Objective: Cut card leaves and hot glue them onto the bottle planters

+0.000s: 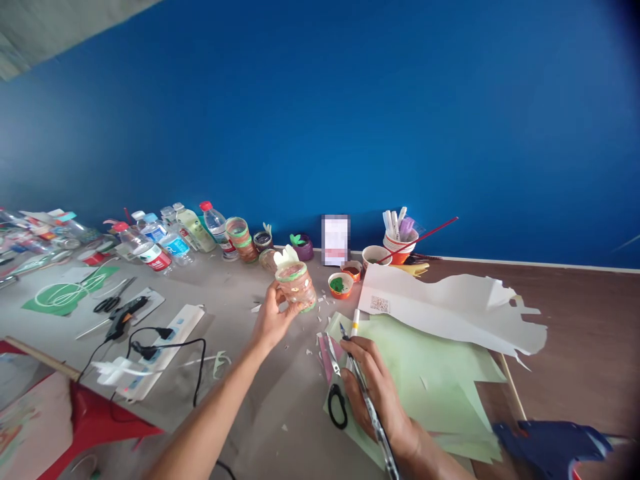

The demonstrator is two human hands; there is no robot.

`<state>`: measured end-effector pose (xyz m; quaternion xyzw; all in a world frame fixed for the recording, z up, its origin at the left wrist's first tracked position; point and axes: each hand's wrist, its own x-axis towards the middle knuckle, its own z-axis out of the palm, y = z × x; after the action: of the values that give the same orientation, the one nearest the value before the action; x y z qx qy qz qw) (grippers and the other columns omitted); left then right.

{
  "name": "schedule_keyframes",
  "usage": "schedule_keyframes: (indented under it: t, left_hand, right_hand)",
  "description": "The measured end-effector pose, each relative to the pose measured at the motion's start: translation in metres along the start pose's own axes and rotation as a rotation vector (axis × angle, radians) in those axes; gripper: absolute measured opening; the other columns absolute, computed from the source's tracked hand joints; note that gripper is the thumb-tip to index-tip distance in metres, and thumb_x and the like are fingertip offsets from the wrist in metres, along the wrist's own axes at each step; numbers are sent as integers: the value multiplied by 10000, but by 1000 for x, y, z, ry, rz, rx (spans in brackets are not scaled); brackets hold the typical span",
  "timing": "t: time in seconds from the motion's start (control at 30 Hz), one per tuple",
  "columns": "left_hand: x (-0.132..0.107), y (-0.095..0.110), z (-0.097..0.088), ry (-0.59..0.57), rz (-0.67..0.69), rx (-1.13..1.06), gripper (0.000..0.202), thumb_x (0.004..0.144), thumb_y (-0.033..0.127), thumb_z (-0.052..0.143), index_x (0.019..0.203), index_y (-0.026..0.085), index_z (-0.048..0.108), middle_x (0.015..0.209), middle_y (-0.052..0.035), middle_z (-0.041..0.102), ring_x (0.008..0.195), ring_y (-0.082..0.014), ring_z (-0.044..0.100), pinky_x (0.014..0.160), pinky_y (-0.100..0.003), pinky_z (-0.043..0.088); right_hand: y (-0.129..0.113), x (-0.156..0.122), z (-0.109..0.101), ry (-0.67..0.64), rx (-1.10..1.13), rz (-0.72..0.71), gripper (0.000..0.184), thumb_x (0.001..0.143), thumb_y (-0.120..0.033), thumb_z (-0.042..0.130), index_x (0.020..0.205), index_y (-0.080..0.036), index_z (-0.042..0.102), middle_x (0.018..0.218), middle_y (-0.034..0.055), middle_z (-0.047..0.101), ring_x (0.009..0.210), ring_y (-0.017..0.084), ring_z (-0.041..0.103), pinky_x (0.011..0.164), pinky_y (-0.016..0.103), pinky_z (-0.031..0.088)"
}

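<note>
My left hand (275, 312) is closed around a small painted cup (296, 288), lifted over the table. The cup is brown with green bands and small pale spots, and white paper petals stand up at its rim. My right hand (373, 387) grips a slim pen (367, 400) with a clear, dark-patterned barrel, its dark tip pointing away from me. Beside the right hand lie scissors (338, 405) with black handles, on pink and green paper. A white marker with a yellow band (355, 323) lies just beyond the pen tip.
Paint cups, one with green paint (340, 285), stand near a blurred upright screen (335, 240). White paper (440, 303) overlaps green sheets on the right. Plastic bottles (150, 253), a glue gun (123, 317) and a corded power strip (167, 350) occupy the left. A blue wall rises behind.
</note>
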<state>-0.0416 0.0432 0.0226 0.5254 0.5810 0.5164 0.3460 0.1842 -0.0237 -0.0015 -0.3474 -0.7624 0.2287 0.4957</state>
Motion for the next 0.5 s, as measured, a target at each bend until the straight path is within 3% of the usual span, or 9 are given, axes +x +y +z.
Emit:
schedule_keyframes:
  t: [0.13,0.2,0.37,0.5]
  left_hand:
    - [28,6,-13,10,3,-31,633,626,318,814,1172,196,517,1248,-137,649,1179,-293,611,999,-461,477]
    - [47,9,-25,84,20,-27,615,573,300,821,1110,183,544,1183,-135,680,1132,-310,636,977,-474,493]
    - [96,26,-62,234,61,8,555,581,304,769,1067,182,531,1183,-127,673,1127,-304,635,992,-478,482]
    - [128,37,-79,305,118,67,492,618,244,723,1068,198,530,1202,-96,668,1138,-256,632,993,-408,491]
  right_hand:
    - [2,-1,1,-12,4,24,411,897,-119,457,1288,-248,476,1116,99,554,1021,222,595,866,358,541]
    - [3,-2,1,-11,12,45,396,906,-137,453,1280,-264,479,1117,99,560,1026,227,595,868,368,539]
    - [3,-3,0,-13,5,53,391,912,-125,449,1279,-255,474,1115,99,550,1015,221,595,861,353,536]
    - [4,-1,0,-23,-9,43,393,914,-107,440,1282,-241,461,1107,95,534,998,204,590,857,327,532]
